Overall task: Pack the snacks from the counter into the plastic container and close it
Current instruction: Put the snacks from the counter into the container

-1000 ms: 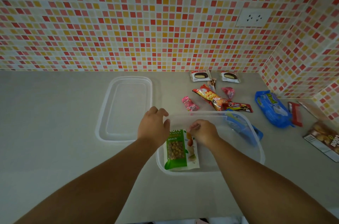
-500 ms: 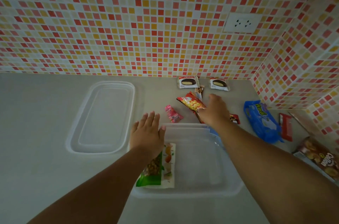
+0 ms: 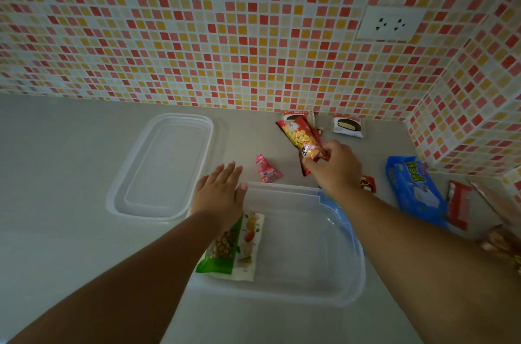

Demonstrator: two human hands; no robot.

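Note:
The clear plastic container sits on the grey counter in front of me, with a green nut-snack pouch lying at its left end. My left hand rests flat, fingers spread, on the container's far-left corner. Beyond the container, my right hand is shut on a red and yellow snack packet, lifted off the counter and tilted. The clear lid lies flat to the left. A blue item along the container's right side is mostly hidden by my right arm.
Loose on the counter: a pink candy packet, two chocolate pie packs by the wall, a blue wafer pack, a red bar, a small red pack, a brown box at the right edge. Tiled walls meet at the right corner.
My right hand left the container, reached to the snacks behind it and closed on the red and yellow packet, now raised. My left hand stayed on the container's corner.

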